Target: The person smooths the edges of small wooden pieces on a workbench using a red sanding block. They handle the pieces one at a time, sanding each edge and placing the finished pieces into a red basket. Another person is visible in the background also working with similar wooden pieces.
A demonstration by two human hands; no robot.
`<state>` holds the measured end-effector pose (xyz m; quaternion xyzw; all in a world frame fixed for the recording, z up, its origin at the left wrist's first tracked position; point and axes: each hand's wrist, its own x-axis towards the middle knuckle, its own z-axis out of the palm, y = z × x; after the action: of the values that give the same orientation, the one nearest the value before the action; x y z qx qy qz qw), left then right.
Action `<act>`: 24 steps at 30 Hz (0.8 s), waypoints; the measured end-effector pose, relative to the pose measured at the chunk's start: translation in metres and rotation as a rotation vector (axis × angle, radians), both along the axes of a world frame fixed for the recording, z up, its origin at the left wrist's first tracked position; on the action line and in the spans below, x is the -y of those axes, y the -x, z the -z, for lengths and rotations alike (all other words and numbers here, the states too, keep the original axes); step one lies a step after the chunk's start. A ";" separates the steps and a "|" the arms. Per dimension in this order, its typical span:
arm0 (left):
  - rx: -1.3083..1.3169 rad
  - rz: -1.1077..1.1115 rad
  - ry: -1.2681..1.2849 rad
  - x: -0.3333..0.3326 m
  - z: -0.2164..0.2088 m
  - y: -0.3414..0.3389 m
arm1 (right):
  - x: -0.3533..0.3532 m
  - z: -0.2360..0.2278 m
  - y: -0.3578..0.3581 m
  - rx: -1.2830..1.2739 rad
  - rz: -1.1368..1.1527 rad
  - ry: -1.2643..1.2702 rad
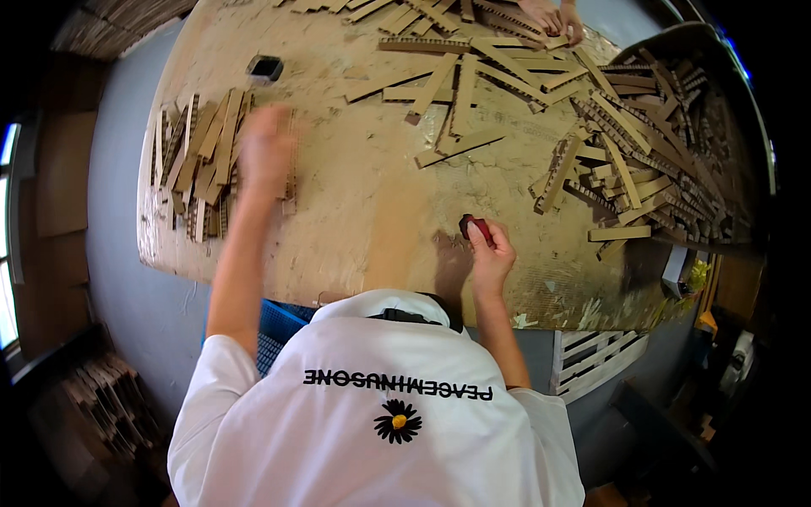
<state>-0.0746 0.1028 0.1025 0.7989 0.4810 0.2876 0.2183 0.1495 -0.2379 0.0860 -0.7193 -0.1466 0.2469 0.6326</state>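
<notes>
My left hand (264, 152) is smeared by motion over the right side of a pile of brown cardboard strips (203, 148) at the table's left. Whether its fingers hold a strip cannot be made out. My right hand (492, 260) is closed around a small dark red object (475, 226), held above the table near its front edge; its exact kind is unclear. A small square dark container (265, 68) stands just beyond the left pile.
Many loose cardboard strips (456, 93) lie across the far side of the worn table (355, 194). A large heap (676, 160) spills from a dark bin at the right. Another person's hands (553, 19) touch strips at the far edge. A blue basket (283, 321) sits below the front edge.
</notes>
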 end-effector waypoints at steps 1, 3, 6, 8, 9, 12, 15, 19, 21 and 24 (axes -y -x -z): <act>0.113 0.099 0.189 0.023 0.011 -0.044 | -0.001 0.002 -0.001 0.028 -0.009 0.023; -0.195 0.202 0.339 0.054 0.010 -0.142 | 0.002 0.001 -0.004 0.035 0.004 0.063; -0.498 0.232 0.290 0.088 -0.011 -0.248 | 0.020 0.003 -0.012 0.065 0.055 0.056; -0.558 0.225 0.226 0.084 0.014 -0.285 | 0.035 0.014 -0.017 0.019 0.105 -0.024; -0.591 0.208 0.189 0.080 0.031 -0.292 | 0.043 0.016 -0.019 -0.014 0.133 -0.031; -0.584 0.128 0.247 0.064 0.059 -0.290 | 0.068 0.030 -0.024 -0.097 0.223 -0.008; -0.365 0.402 0.045 0.091 0.043 -0.249 | 0.091 0.039 -0.028 -0.147 0.298 0.074; -0.341 0.631 0.013 0.143 0.046 -0.201 | 0.078 0.052 -0.030 -0.242 0.331 0.036; -0.401 0.624 -0.060 0.153 0.057 -0.198 | 0.066 0.044 -0.035 -0.294 0.341 -0.001; -0.396 0.586 -0.148 0.150 0.071 -0.197 | 0.053 0.040 -0.038 -0.158 0.288 -0.027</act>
<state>0.1219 -0.0471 0.0311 0.9568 0.2422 0.0868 0.1357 0.1876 -0.2910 0.0462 -0.7027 0.0049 0.2072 0.6807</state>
